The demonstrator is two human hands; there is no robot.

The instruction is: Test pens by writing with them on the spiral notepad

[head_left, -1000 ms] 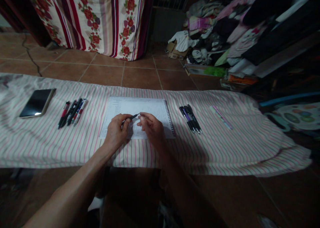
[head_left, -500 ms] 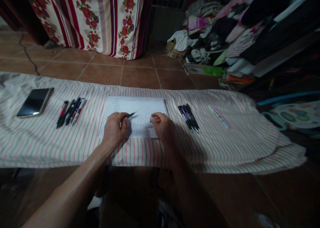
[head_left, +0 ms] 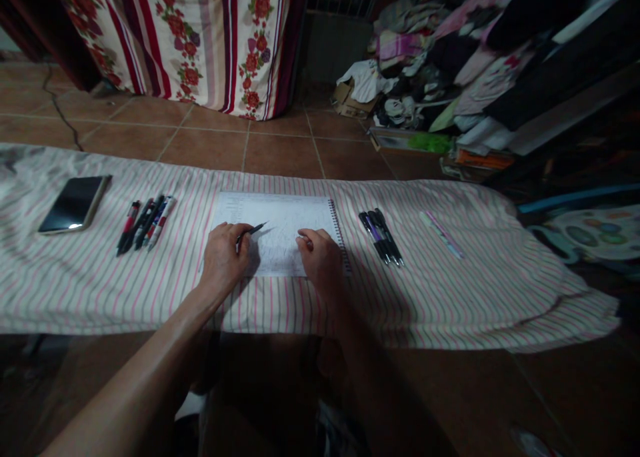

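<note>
A spiral notebook (head_left: pixel 280 205) lies open on the striped cloth in front of me, its page covered with faint marks and its coil along the right edge. My left hand (head_left: pixel 226 253) rests over the page's left part, fingers closed round a dark pen (head_left: pixel 259 228) whose thin end points up and right, apart from my other hand. Over the right part of the page, my right hand (head_left: pixel 320 253) is curled with thumb and forefinger pinched together. Something small seems to be at those fingertips, too small to name.
Left of the notebook lie several pens (head_left: pixel 145 223) and a dark-screened tablet or phone (head_left: pixel 75 205). To the right are a few black and purple pens (head_left: pixel 381 237) and a pink-and-blue pen (head_left: pixel 443 235). Beyond the striped cloth (head_left: pixel 280 303) are a floral curtain (head_left: pixel 210 43) and heaped clothes (head_left: pixel 400 50).
Both hands have shifted slightly left over the page, so more of the notebook's coil shows beside my right hand. The pen stays in my left hand.
</note>
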